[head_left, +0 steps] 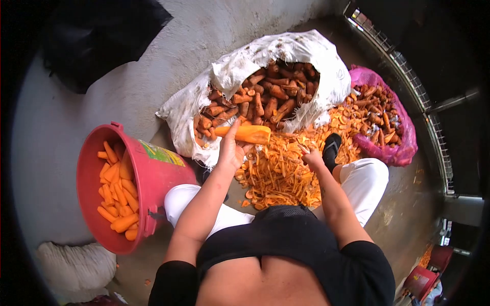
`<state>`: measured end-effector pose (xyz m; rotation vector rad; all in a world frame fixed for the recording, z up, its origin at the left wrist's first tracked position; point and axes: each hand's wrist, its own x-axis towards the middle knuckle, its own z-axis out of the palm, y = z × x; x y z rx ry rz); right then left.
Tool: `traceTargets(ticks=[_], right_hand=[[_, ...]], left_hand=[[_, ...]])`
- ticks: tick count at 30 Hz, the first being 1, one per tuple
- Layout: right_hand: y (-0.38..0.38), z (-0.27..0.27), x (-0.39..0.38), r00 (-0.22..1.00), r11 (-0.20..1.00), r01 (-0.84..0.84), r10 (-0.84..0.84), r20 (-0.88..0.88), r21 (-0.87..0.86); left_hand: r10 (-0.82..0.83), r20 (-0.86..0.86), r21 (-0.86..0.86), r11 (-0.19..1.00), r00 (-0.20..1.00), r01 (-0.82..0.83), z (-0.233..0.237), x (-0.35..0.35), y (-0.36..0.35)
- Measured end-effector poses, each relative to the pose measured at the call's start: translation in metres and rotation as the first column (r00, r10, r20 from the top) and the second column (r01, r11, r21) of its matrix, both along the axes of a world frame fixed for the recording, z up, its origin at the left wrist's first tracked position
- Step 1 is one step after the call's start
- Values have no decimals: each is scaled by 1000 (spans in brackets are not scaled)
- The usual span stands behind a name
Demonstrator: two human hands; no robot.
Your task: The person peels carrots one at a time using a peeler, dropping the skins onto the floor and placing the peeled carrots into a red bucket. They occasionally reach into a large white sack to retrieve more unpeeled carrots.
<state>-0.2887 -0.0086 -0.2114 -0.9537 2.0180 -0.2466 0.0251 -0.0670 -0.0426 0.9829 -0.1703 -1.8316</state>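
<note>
A large peeled carrot (255, 134) lies across my left hand (233, 152), gripped between thumb and fingers. To its right, my right hand (312, 158) is closed above the peelings, apart from the carrot; whatever is in its fingers is too small to make out. Orange carrot peelings (278, 178) form a heap on the floor below both hands. Just beyond them, a torn white sack (229, 71) gapes open, full of unpeeled carrots (275, 92).
At my left a tilted red bucket (166, 173) holds peeled carrots (117, 188). A pink mesh bag (408, 137) with carrots and scraps stands at right, near my sandalled foot (332, 148). A pale sack (76, 265) lies at lower left, red containers (421, 283) at lower right.
</note>
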Motion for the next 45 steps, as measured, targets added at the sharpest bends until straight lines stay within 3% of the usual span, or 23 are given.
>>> traceTargets(ticks=[2,5,6,10,13,16,18,20,22,23,24,25,26,28,29,30,31,36,37,38,41,43,45], right_hand=[[1,44,16,1000,994,11,-10,9,-109],[-7,42,25,938,983,89,-30,345,-158],[-1,79,48,883,972,176,-85,462,-157],[0,119,95,374,964,261,-148,916,49],[1,160,127,235,962,272,-85,968,18],[-7,177,143,220,918,387,-180,959,84],[-8,192,138,327,878,447,16,945,-170],[-18,194,119,427,822,428,184,885,-377],[-6,241,130,588,706,334,363,723,-625],[-8,245,123,709,733,70,441,550,-677],[-10,248,117,769,728,-202,532,354,-655],[0,267,139,844,776,-317,493,211,-545],[13,275,165,809,705,-267,535,246,-657],[2,222,160,801,459,-275,596,63,-845],[5,218,155,842,559,-164,508,180,-813],[8,214,150,865,640,-36,404,297,-767],[11,209,145,889,616,-12,367,274,-788],[45,201,138,919,652,-84,343,194,-754],[42,183,138,938,561,-136,339,77,-816],[46,175,142,925,533,-69,350,145,-844],[55,188,159,903,642,-37,350,250,-766],[51,174,162,918,550,-137,383,103,-824],[52,171,165,920,557,-155,381,86,-816]], left_hand=[[26,-48,-15,1000,999,-27,0,3,5],[14,-32,-97,995,999,-17,2,3,14],[7,-23,-125,992,1000,-10,3,2,18],[-56,12,-232,971,998,57,-2,-3,32],[-105,-10,-292,952,994,98,3,-6,48],[-289,-85,-428,875,954,227,19,5,55],[-518,-250,-487,797,818,356,33,27,51],[-714,-264,-637,634,649,439,49,44,54],[-799,-74,-671,483,597,563,51,53,49],[-793,122,-597,422,597,682,43,59,45],[-709,331,-582,366,623,726,63,57,53],[-617,494,-512,364,613,778,51,47,53],[-510,642,-432,376,573,820,39,39,53],[-209,895,-257,481,395,838,50,37,61],[-65,965,-177,552,254,815,54,38,64],[36,975,-197,579,217,791,53,39,64],[135,976,-216,603,168,768,52,43,62],[434,901,-287,606,-6,742,36,56,53],[430,903,-297,613,7,732,38,56,54],[430,903,-283,625,-19,727,39,55,55],[443,892,-247,649,-93,719,39,54,56],[468,874,-240,650,-132,721,35,53,55],[488,861,-239,639,-145,731,32,54,54]])
